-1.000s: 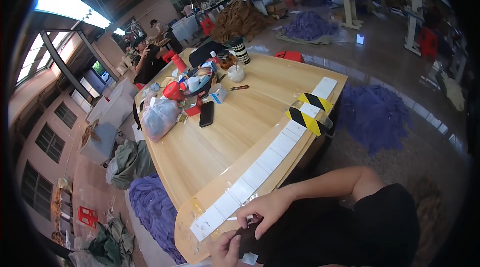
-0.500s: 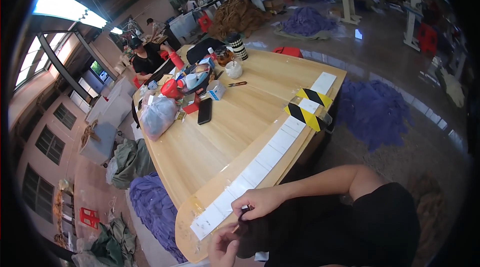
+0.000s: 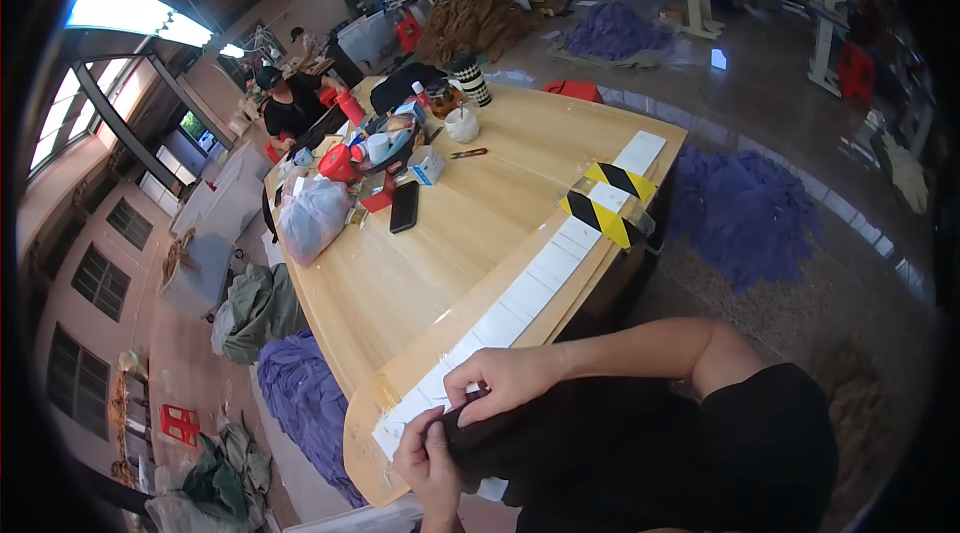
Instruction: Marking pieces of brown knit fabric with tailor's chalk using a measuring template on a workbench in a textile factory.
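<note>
Between thumb and fingers, my left hand (image 3: 428, 461) pinches the edge of a dark cloth (image 3: 490, 448) at the near end of the table. Up and to the right, my right hand (image 3: 508, 379) grips the same edge, its fingers curled and a fold showing between them. The rest of the cloth falls toward me and blends into my black shirt, so its outline is hard to make out. Under and beyond my hands runs a long white strip (image 3: 530, 295) marked with cross lines, lying along the table's right edge.
Yellow-and-black striped tape (image 3: 598, 221) crosses the strip. On the wooden table (image 3: 450, 243) lie a phone (image 3: 404, 206), snips (image 3: 469, 153), a stuffed plastic bag (image 3: 314, 217) and a white cup (image 3: 462, 125). Purple cloth piles (image 3: 742, 218) lie on the floor. A person (image 3: 290, 103) sits across the table.
Both hands have moved a little up and left with the cloth, and more of the cloth's edge shows between them. My left hand has come further into view.
</note>
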A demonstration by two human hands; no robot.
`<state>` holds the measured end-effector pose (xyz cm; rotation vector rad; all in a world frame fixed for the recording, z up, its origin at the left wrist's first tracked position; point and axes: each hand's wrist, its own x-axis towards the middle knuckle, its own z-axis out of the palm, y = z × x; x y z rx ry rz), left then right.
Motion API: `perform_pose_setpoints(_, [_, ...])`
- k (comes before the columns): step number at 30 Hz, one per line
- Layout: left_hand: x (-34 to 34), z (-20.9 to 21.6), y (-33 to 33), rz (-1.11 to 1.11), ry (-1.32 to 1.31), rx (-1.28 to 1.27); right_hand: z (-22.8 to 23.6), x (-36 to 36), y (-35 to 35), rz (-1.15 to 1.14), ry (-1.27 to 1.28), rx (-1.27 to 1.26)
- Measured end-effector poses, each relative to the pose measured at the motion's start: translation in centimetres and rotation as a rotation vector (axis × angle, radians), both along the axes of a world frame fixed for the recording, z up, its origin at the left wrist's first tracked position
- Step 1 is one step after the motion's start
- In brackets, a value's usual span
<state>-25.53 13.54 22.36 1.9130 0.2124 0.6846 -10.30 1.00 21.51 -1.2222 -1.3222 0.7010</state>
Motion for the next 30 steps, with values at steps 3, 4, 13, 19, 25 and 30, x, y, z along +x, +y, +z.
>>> perform_pose_setpoints(3, [-1.2, 2.4, 1.1, 0.116, -0.147, 0.014, 0.2, 2.2, -1.3, 0.286, 0.121, -0.268])
perform_pose_setpoints(4, [-1.7, 3.2, 2.2, 0.168, -0.282, -0.010, 0.8, 2.8, -2.2, 0.320, 0.163, -0.283])
perform_pose_setpoints(13, [-9.9, 4.1, 9.2, 0.694, -0.445, -0.167, 5.4, 9.3, -12.7, 0.221, -0.175, -0.392])
perform_pose_setpoints(19, [-8.3, -3.6, 10.9, 0.510, -0.253, -0.665, -1.9, 11.3, -16.1, -0.339, 0.062, -0.705])
perform_pose_setpoints(25, [-11.1, -6.3, 15.1, 0.674, -0.296, -0.772, -2.6, 13.0, -14.9, -0.636, 0.153, -0.612])
perform_pose_setpoints(30, [-7.9, -8.0, 13.4, 0.329, 0.159, -0.877, -1.9, 16.3, -13.5, -0.748, 0.147, -0.085])
